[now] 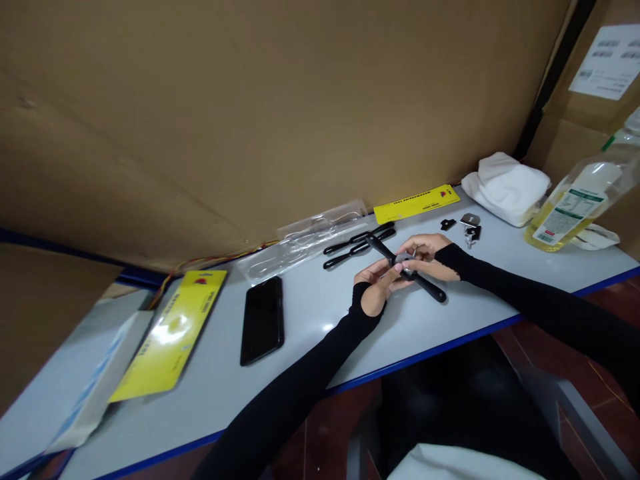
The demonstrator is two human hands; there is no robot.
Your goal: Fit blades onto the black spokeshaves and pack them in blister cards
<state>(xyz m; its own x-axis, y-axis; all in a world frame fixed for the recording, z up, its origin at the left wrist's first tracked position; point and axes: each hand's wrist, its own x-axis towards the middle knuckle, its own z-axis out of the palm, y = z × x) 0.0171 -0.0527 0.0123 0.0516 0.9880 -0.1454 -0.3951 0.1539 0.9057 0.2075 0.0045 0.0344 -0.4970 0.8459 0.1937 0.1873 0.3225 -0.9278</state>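
My left hand (377, 283) and my right hand (425, 253) meet over the white table (310, 313), both in black sleeves. Together they grip a long black bar-shaped part (430, 288) that runs diagonally from upper left to lower right. My fingers pinch near its middle, where something small sits that I cannot make out. Just beyond the hands lie two more slim black arms (357, 243) side by side on the table.
A black phone (263, 320) lies left of my hands. Clear plastic packaging (300, 247), two yellow cards (170, 333) (415, 203), small metal hardware (467, 227), a white cloth (507, 187) and an oil bottle (575, 207) sit around. A cardboard wall (250, 100) stands behind.
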